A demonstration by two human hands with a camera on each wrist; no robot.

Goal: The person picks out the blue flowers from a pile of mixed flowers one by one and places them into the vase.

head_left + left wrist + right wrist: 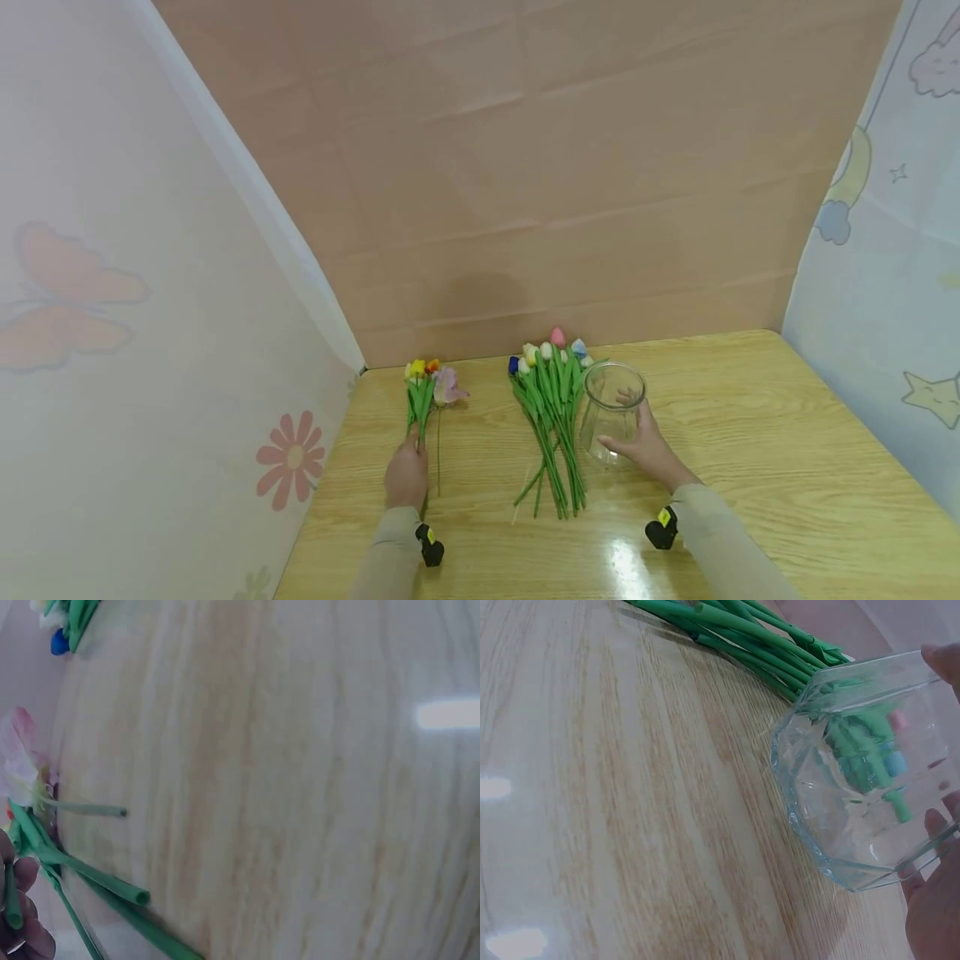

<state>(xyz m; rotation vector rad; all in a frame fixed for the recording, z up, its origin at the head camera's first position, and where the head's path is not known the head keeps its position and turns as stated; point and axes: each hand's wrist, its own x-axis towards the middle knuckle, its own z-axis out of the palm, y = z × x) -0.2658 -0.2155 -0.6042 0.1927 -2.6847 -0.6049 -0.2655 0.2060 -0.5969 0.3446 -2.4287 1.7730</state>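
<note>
On the left, my left hand (pixel 406 475) grips a green stem (pixel 12 900) among a few yellow and orange artificial tulips (pixel 421 390). Other tulip stems (pixel 112 881) lie loose beside its fingers in the left wrist view. Just right of these is a pale pink-purple flower (pixel 447 387) on a thin stem. My right hand (pixel 652 450) holds a clear glass vase (pixel 602 421) round its side, thumb and fingers spread about the wall. In the right wrist view, the faceted base of the vase (pixel 817 825) shows near the tabletop, with green leaves visible through the glass.
A larger bunch of artificial tulips (pixel 553 417), in white, blue, pink and yellow, lies between the hands, close to the vase's left side. All rest on a wood-grain table (pixel 757 433). A brown backdrop (pixel 570 183) stands behind, and patterned cloth walls (pixel 165 250) flank both sides.
</note>
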